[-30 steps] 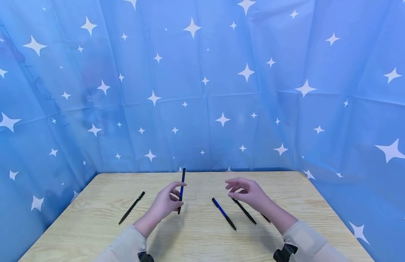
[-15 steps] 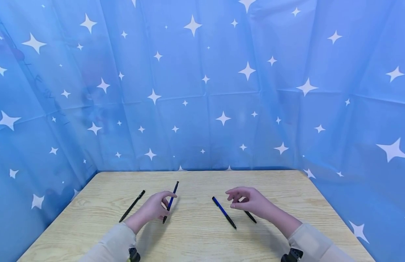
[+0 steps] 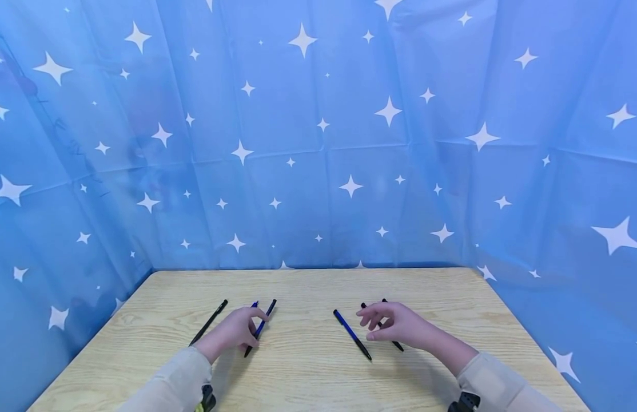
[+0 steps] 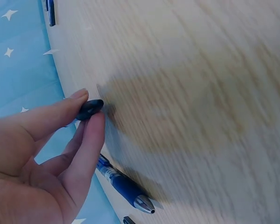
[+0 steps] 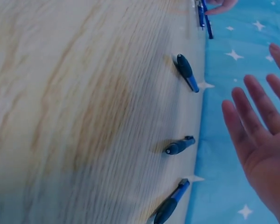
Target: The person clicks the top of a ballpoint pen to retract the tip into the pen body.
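My left hand (image 3: pixel 236 331) pinches a blue-and-black pen (image 3: pixel 261 328) between thumb and fingers, its tip slanting down at the tabletop. In the left wrist view, the dark end of that pen (image 4: pixel 90 109) shows between the fingertips. Beside it lies another blue pen (image 4: pixel 126 189) with a silver tip, mostly hidden by the hand in the head view. Farther left is a black pen (image 3: pixel 210 320). My right hand (image 3: pixel 401 325) hovers with relaxed fingers and holds nothing. It partly covers a black pen (image 5: pixel 179 145) and a blue-and-black pen (image 5: pixel 171 203).
A blue-and-black pen (image 3: pixel 351 335) lies between the hands, left of the right hand. The light wood table (image 3: pixel 308 377) is bordered at the back and sides by a blue curtain (image 3: pixel 318 206) with white stars.
My left hand has moved left and down with its pen, which has gone from nearly upright to slanted, close to the table. The right hand has sunk slightly and drifted right.
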`<state>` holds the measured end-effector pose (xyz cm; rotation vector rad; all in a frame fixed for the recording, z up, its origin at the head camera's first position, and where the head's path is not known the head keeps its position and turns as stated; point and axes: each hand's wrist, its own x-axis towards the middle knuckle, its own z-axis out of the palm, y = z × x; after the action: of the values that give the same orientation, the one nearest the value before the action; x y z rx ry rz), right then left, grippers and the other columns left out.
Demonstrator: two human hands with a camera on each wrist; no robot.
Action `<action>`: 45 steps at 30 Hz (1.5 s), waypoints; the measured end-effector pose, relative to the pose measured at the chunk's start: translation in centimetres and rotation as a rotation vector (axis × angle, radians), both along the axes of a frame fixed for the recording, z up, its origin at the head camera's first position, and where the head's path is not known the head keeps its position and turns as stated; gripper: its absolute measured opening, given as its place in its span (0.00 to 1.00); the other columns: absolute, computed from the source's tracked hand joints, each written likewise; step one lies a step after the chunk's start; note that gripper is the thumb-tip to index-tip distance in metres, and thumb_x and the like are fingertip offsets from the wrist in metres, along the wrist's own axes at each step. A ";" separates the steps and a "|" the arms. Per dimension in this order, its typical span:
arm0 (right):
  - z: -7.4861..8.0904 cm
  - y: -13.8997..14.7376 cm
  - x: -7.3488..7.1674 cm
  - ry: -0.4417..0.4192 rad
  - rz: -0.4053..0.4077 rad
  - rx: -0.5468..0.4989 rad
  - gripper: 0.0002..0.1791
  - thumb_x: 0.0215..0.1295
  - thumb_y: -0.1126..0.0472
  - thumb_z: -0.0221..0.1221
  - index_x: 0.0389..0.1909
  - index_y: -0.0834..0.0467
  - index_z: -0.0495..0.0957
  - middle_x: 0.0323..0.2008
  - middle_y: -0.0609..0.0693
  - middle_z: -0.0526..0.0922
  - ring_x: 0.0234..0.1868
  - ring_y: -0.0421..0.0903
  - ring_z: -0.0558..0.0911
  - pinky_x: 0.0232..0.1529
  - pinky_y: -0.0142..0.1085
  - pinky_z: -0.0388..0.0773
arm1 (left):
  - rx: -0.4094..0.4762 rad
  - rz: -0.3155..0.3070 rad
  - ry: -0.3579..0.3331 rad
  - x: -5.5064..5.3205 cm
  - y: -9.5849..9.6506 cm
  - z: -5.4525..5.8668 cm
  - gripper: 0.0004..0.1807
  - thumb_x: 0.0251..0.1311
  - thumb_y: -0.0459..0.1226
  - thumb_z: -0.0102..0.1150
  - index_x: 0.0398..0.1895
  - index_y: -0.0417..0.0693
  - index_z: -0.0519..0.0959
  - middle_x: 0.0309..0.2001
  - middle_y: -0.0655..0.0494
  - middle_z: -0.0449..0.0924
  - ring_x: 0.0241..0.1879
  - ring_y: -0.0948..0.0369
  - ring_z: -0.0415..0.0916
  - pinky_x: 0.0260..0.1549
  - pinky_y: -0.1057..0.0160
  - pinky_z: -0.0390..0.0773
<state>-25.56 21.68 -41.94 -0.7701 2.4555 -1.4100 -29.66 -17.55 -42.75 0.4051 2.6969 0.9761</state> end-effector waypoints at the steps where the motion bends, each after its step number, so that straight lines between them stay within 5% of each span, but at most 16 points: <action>1: 0.0 0.0 0.0 -0.001 0.001 0.005 0.24 0.63 0.63 0.65 0.60 0.60 0.76 0.46 0.54 0.81 0.47 0.56 0.79 0.44 0.36 0.79 | -0.004 -0.003 -0.003 0.0 -0.1 -0.1 0.29 0.42 0.18 0.70 0.51 0.42 0.80 0.29 0.49 0.74 0.21 0.56 0.75 0.18 0.60 0.80; 14: -0.1 0.2 -0.1 -0.010 0.019 0.035 0.26 0.62 0.61 0.66 0.61 0.63 0.74 0.46 0.56 0.81 0.47 0.55 0.79 0.45 0.36 0.78 | -0.032 0.009 -0.015 -0.3 -0.3 -0.5 0.24 0.42 0.18 0.71 0.44 0.44 0.81 0.30 0.49 0.74 0.19 0.56 0.76 0.17 0.60 0.81; 30: -0.1 -0.9 -1.8 -0.018 0.023 0.084 0.26 0.60 0.64 0.68 0.59 0.62 0.76 0.47 0.54 0.81 0.47 0.54 0.80 0.45 0.44 0.78 | -0.033 0.031 0.030 0.2 0.5 2.1 0.23 0.50 0.25 0.71 0.51 0.43 0.80 0.30 0.51 0.73 0.25 0.57 0.74 0.24 0.60 0.81; 45: -1.8 -3.4 -2.4 -0.116 0.032 0.131 0.27 0.47 0.72 0.73 0.51 0.61 0.80 0.41 0.54 0.76 0.38 0.49 0.78 0.35 0.41 0.77 | -0.002 -0.152 0.109 1.4 4.0 3.3 0.22 0.49 0.29 0.73 0.50 0.43 0.81 0.30 0.53 0.76 0.29 0.59 0.71 0.28 0.59 0.74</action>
<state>-28.00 18.32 -43.71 -0.6770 2.4077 -1.2327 -28.22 -13.59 -39.42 0.6707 2.7140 0.9330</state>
